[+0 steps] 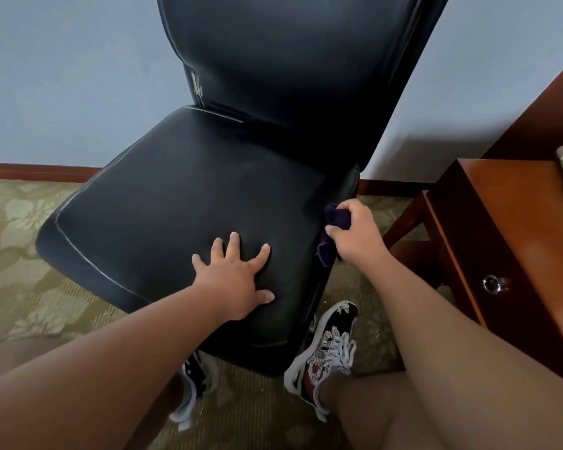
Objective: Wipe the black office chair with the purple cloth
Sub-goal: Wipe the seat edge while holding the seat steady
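Observation:
The black office chair [182, 196] fills the middle of the view, its padded seat toward me and its tall backrest rising behind. My left hand [234, 277] lies flat on the front right part of the seat, fingers spread. My right hand [355, 232] grips the bunched purple cloth [335, 219] and holds it against the seat's right side edge. Part of the cloth hangs below my fingers.
A brown wooden desk [501, 228] with a round metal drawer knob [491, 283] stands close on the right. My patterned shoes [325, 349] stand on the green patterned carpet [20, 228] under the seat's front. A pale blue wall and wooden skirting board lie behind.

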The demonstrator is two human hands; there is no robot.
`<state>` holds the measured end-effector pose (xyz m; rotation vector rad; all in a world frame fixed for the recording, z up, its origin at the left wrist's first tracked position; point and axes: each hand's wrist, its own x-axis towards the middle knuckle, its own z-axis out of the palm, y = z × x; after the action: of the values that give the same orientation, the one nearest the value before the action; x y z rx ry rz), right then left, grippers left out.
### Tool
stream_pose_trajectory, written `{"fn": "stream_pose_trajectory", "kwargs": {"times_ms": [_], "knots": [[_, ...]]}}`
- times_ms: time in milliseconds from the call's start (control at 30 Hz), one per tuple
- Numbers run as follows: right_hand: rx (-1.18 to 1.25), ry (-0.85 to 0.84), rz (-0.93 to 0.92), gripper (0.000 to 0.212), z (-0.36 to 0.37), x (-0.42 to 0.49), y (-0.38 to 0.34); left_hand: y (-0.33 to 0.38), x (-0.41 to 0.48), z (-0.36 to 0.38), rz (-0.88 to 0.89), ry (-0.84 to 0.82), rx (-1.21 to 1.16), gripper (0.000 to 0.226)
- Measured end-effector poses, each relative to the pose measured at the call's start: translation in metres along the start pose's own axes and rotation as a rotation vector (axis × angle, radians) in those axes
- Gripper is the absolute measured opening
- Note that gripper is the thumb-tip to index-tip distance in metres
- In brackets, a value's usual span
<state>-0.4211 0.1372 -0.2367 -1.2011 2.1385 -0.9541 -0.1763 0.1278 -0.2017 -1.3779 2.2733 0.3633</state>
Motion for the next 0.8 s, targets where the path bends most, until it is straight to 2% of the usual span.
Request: {"fn": "stream_pose_trajectory", "kwargs": {"times_ms": [133, 367, 633, 800], "knots": [[-0.060, -0.114, 0.029, 0.027, 0.002, 0.000, -0.009, 0.002, 0.001, 0.001, -0.011, 0.016, 0.067, 0.085], [-0.141, -0.333, -0.023, 0.021, 0.002, -0.062, -0.019, 0.006, 0.002, 0.004, -0.030, 0.091, 0.128, 0.083], [-0.286, -0.416, -0.101, 0.029, 0.004, -0.128, -0.019, 0.028, 0.008, 0.003, -0.070, 0.124, 0.072, 0.084], [-0.409, -0.434, -0.214, 0.033, 0.013, -0.157, -0.016, 0.032, 0.010, 0.002, -0.088, 0.124, 0.055, 0.084]]}}
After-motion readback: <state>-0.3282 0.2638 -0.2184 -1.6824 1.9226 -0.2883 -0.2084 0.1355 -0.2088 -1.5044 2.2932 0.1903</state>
